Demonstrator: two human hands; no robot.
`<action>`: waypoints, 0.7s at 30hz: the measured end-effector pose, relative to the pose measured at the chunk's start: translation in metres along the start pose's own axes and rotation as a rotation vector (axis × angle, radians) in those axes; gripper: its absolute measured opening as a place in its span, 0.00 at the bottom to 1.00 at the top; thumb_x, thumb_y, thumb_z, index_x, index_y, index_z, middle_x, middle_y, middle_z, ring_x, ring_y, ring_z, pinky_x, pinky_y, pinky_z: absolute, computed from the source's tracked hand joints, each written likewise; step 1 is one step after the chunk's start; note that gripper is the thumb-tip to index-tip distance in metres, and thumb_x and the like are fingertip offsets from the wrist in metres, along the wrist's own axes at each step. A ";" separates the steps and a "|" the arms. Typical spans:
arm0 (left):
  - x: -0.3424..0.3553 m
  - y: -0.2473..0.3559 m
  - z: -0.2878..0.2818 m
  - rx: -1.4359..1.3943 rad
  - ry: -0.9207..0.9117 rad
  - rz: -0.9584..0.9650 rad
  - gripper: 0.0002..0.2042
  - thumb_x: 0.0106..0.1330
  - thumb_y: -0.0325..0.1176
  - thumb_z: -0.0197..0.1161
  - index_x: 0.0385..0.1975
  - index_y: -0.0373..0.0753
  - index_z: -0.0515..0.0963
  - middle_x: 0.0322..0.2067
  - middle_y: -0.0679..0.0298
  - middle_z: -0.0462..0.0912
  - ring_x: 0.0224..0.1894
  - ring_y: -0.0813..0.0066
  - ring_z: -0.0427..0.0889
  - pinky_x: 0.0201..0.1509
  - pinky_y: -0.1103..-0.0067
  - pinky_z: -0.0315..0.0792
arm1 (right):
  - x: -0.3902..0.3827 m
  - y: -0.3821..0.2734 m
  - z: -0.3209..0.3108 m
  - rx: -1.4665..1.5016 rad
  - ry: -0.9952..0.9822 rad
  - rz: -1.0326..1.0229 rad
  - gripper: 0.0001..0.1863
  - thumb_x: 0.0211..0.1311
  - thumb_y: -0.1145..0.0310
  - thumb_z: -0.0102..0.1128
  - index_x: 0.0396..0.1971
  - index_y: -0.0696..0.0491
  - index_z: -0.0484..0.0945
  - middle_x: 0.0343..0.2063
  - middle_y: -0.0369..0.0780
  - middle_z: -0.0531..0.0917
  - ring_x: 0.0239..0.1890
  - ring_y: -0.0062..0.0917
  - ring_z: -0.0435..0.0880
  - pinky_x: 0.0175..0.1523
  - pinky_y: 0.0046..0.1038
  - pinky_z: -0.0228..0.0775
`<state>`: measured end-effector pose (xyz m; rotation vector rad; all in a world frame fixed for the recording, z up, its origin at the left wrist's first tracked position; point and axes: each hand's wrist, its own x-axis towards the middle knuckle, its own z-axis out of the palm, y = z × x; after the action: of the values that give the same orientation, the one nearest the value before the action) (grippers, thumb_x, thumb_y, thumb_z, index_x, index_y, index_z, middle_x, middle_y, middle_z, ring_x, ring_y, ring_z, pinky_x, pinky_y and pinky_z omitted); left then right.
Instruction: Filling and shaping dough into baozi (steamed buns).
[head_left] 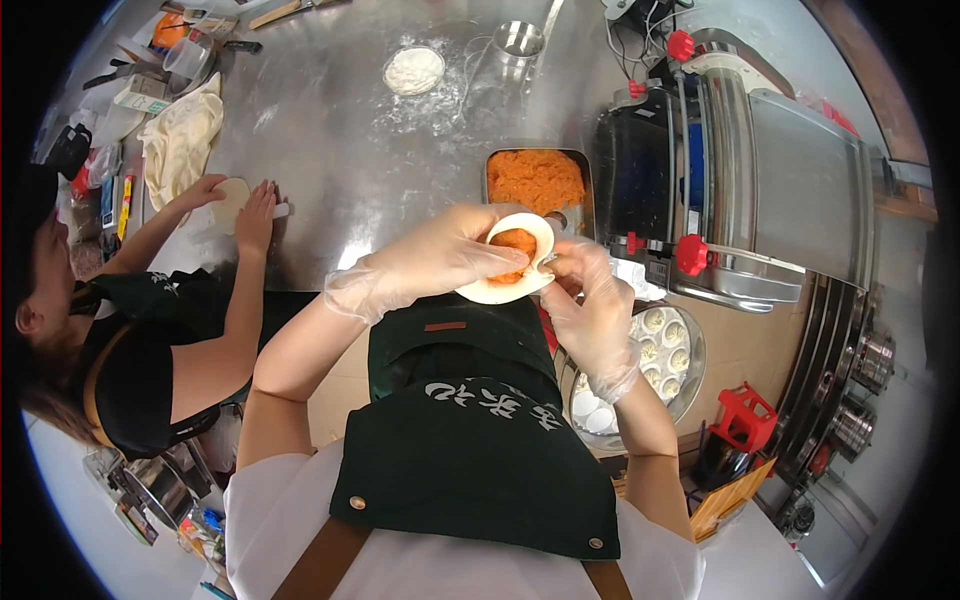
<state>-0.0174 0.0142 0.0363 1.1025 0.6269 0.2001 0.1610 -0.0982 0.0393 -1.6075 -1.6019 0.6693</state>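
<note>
In front of my apron, a round dough wrapper [541, 230] is held up with a lump of orange filling [515, 240] in its middle. My left hand [430, 252], in a clear plastic glove, cups the wrapper with its thumb lying over the filling. On the other side my right hand [592, 298], gloved too, pinches the wrapper's rim between thumb and fingers, where the edge is gathered into a small fold. The rest of the rim stands open. Just beyond my hands, a rectangular metal tray [590, 190] holds a mass of orange filling [535, 177].
At left a co-worker's hands [257, 215] work dough with a rolling pin [281, 210]. A dough slab [182, 145], flour pile [414, 71] and metal cup [519, 38] lie on the steel table [330, 120]. A roller machine [720, 150] stands right; a round pan [690, 395] below holds several buns.
</note>
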 end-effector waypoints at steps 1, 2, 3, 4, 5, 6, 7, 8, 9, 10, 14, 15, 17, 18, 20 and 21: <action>0.000 0.002 0.000 0.061 -0.025 0.014 0.18 0.66 0.34 0.62 0.53 0.33 0.74 0.44 0.63 0.80 0.46 0.78 0.78 0.54 0.80 0.70 | 0.001 -0.004 0.000 0.083 0.000 0.081 0.13 0.50 0.82 0.64 0.37 0.55 0.78 0.27 0.43 0.82 0.22 0.36 0.82 0.26 0.29 0.72; 0.000 0.003 0.000 0.123 -0.050 0.028 0.19 0.66 0.33 0.62 0.54 0.32 0.73 0.45 0.62 0.80 0.47 0.77 0.78 0.56 0.80 0.69 | 0.002 -0.006 -0.001 0.166 0.001 0.162 0.14 0.50 0.82 0.65 0.38 0.55 0.78 0.27 0.43 0.82 0.23 0.36 0.83 0.26 0.29 0.72; 0.001 0.002 -0.001 0.123 -0.049 0.028 0.19 0.66 0.33 0.62 0.54 0.32 0.73 0.45 0.62 0.80 0.47 0.77 0.78 0.56 0.80 0.69 | 0.003 -0.004 -0.002 0.166 0.000 0.162 0.14 0.50 0.82 0.65 0.38 0.55 0.78 0.27 0.43 0.82 0.23 0.36 0.83 0.26 0.29 0.72; 0.002 0.001 -0.001 0.133 -0.058 0.075 0.19 0.67 0.33 0.61 0.55 0.31 0.72 0.46 0.60 0.80 0.49 0.76 0.77 0.57 0.79 0.69 | 0.006 0.001 -0.004 0.075 -0.015 -0.039 0.15 0.50 0.82 0.65 0.39 0.55 0.77 0.27 0.43 0.82 0.23 0.36 0.83 0.26 0.29 0.72; 0.003 0.001 -0.002 0.144 -0.065 0.123 0.20 0.67 0.32 0.61 0.56 0.31 0.71 0.47 0.59 0.80 0.51 0.75 0.77 0.58 0.79 0.69 | 0.007 0.004 -0.005 -0.015 -0.031 -0.241 0.16 0.50 0.82 0.65 0.40 0.55 0.77 0.27 0.43 0.82 0.24 0.36 0.83 0.27 0.29 0.73; 0.003 0.001 -0.003 0.143 -0.063 0.123 0.20 0.67 0.32 0.61 0.56 0.31 0.71 0.47 0.59 0.80 0.51 0.75 0.77 0.58 0.79 0.69 | 0.007 0.003 -0.006 -0.014 -0.032 -0.242 0.16 0.50 0.82 0.65 0.40 0.55 0.77 0.27 0.43 0.82 0.24 0.36 0.83 0.27 0.29 0.73; 0.003 0.002 -0.003 0.120 -0.076 0.132 0.20 0.67 0.32 0.59 0.57 0.31 0.70 0.49 0.57 0.79 0.52 0.74 0.77 0.59 0.79 0.68 | 0.006 0.000 -0.007 -0.089 -0.034 -0.292 0.16 0.50 0.82 0.65 0.40 0.55 0.77 0.28 0.42 0.82 0.24 0.36 0.83 0.27 0.30 0.73; 0.003 0.003 -0.004 0.096 -0.088 0.140 0.21 0.68 0.32 0.58 0.59 0.30 0.70 0.51 0.56 0.79 0.53 0.72 0.76 0.60 0.78 0.67 | 0.006 -0.001 -0.007 -0.163 -0.036 -0.341 0.16 0.50 0.82 0.65 0.40 0.55 0.77 0.28 0.42 0.83 0.25 0.36 0.83 0.27 0.30 0.73; 0.003 0.004 -0.006 0.096 -0.088 0.141 0.21 0.68 0.32 0.58 0.59 0.30 0.70 0.51 0.56 0.79 0.53 0.72 0.76 0.60 0.78 0.67 | 0.006 0.001 -0.006 -0.163 -0.036 -0.341 0.16 0.50 0.82 0.65 0.40 0.55 0.77 0.28 0.42 0.83 0.25 0.36 0.83 0.27 0.30 0.73; 0.004 0.005 -0.007 0.188 -0.113 0.125 0.22 0.68 0.32 0.58 0.59 0.30 0.69 0.51 0.56 0.79 0.53 0.71 0.77 0.60 0.78 0.67 | 0.005 0.006 -0.003 -0.114 -0.031 -0.287 0.16 0.50 0.82 0.65 0.40 0.55 0.77 0.28 0.42 0.82 0.25 0.36 0.83 0.27 0.31 0.72; 0.007 0.031 -0.007 0.464 -0.256 -0.043 0.24 0.68 0.35 0.59 0.62 0.34 0.66 0.51 0.61 0.77 0.53 0.76 0.74 0.59 0.80 0.66 | 0.003 -0.006 0.000 0.122 -0.030 0.137 0.11 0.51 0.82 0.65 0.35 0.56 0.80 0.28 0.42 0.84 0.25 0.32 0.84 0.32 0.27 0.73; 0.006 0.030 -0.007 0.463 -0.255 -0.044 0.24 0.68 0.35 0.59 0.62 0.34 0.66 0.51 0.61 0.77 0.53 0.76 0.74 0.59 0.80 0.66 | 0.004 -0.005 -0.001 0.122 -0.032 0.137 0.11 0.51 0.82 0.65 0.35 0.56 0.80 0.28 0.42 0.84 0.25 0.32 0.84 0.32 0.27 0.73; 0.005 0.026 -0.006 0.402 -0.177 0.037 0.25 0.67 0.37 0.60 0.63 0.35 0.67 0.52 0.60 0.77 0.53 0.76 0.74 0.59 0.80 0.66 | 0.008 -0.002 -0.005 -0.070 -0.044 -0.169 0.10 0.52 0.83 0.65 0.35 0.56 0.79 0.29 0.42 0.85 0.27 0.27 0.85 0.33 0.24 0.75; 0.004 0.022 -0.007 0.403 -0.175 0.037 0.25 0.67 0.37 0.60 0.63 0.35 0.67 0.52 0.60 0.77 0.53 0.76 0.74 0.59 0.80 0.66 | 0.008 -0.002 -0.004 -0.069 -0.045 -0.171 0.10 0.52 0.83 0.65 0.35 0.56 0.79 0.29 0.42 0.85 0.27 0.27 0.85 0.33 0.24 0.75; 0.002 0.016 -0.013 0.092 -0.079 0.117 0.26 0.67 0.38 0.61 0.63 0.34 0.67 0.54 0.59 0.77 0.54 0.74 0.75 0.61 0.79 0.65 | 0.007 -0.003 -0.001 -0.049 0.096 -0.168 0.10 0.52 0.84 0.64 0.35 0.57 0.79 0.29 0.42 0.85 0.28 0.23 0.85 0.33 0.22 0.76; -0.002 0.015 -0.014 0.095 -0.080 0.117 0.26 0.67 0.38 0.61 0.63 0.34 0.67 0.54 0.59 0.77 0.54 0.74 0.75 0.61 0.79 0.65 | 0.006 -0.001 0.001 -0.049 0.100 -0.169 0.10 0.52 0.84 0.64 0.35 0.57 0.79 0.29 0.42 0.85 0.28 0.23 0.85 0.33 0.22 0.76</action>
<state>-0.0246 0.0306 0.0459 1.2343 0.5046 0.2275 0.1598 -0.0925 0.0399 -1.4962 -1.6693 0.4576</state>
